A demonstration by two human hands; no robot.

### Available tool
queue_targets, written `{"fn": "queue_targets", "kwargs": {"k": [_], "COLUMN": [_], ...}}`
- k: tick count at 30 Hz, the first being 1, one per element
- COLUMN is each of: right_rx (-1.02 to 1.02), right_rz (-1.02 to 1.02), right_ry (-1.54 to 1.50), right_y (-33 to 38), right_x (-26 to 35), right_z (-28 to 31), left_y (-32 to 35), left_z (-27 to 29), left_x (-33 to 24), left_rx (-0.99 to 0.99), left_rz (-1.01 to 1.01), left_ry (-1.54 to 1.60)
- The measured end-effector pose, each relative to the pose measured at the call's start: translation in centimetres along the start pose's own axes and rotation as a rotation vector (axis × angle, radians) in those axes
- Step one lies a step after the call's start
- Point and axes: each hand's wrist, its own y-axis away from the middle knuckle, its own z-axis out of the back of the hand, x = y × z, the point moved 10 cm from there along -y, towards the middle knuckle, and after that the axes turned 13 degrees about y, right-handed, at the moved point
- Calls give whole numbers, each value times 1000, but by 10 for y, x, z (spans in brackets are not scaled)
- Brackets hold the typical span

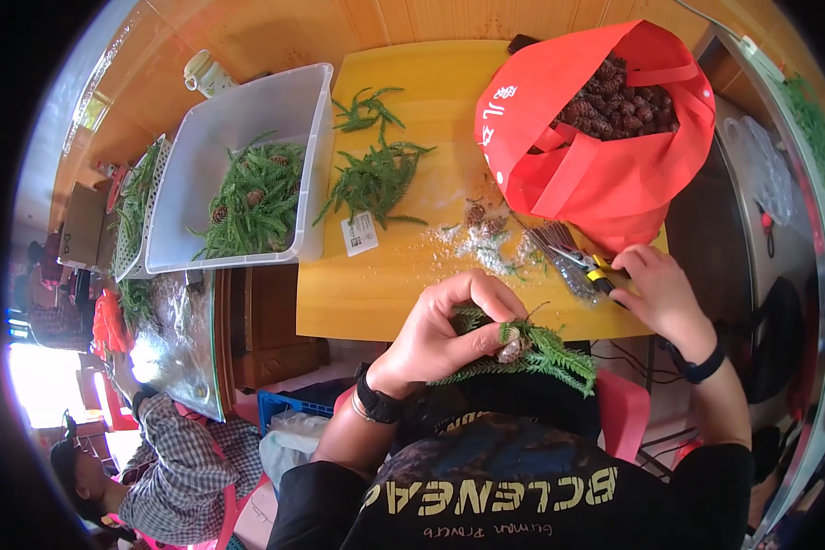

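Observation:
My left hand (467, 330) pinches a green artificial pine sprig (552, 353) with a small brown pine cone (511, 350) at its base, in front of the table's near edge. A thin dark stem sticks up from it. At the right, the thumb and fingers of my right hand (658, 291) are around the yellow-and-black handle ends of a pair of pliers (598, 275). The pliers' jaws point away to the left, over a bundle of thin dark wires (552, 246) in clear plastic. Loose cones (477, 215) and white flakes (486, 247) lie beside the wires.
A red bag (559, 183) of pine cones stands at the back right of the yellow table (367, 298). Green sprigs (376, 179) and a white tag (359, 235) lie left of it. Further left is a clear bin (179, 220) of sprigs; another person (170, 458) sits beyond.

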Motion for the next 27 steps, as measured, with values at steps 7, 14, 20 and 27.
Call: {"fn": "queue_targets", "kwargs": {"k": [7,14,20,27], "right_rx": [-46,-86,-52,4], "right_rz": [-125,-108,-172,-131], "right_ry": [-76,-199,-574,-1831], "right_y": [15,13,25,49], "right_x": [-17,-23,-21,30], "right_z": [-36,-40,-27,6], "left_y": [2,3,7,5], "left_z": [5,0,8,7], "left_x": [10,-5,-21,-33], "left_rx": [-25,19,-112,-122], "left_rz": [93,-95,-125,-233], "left_ry": [153,-191,-415,-537]}}
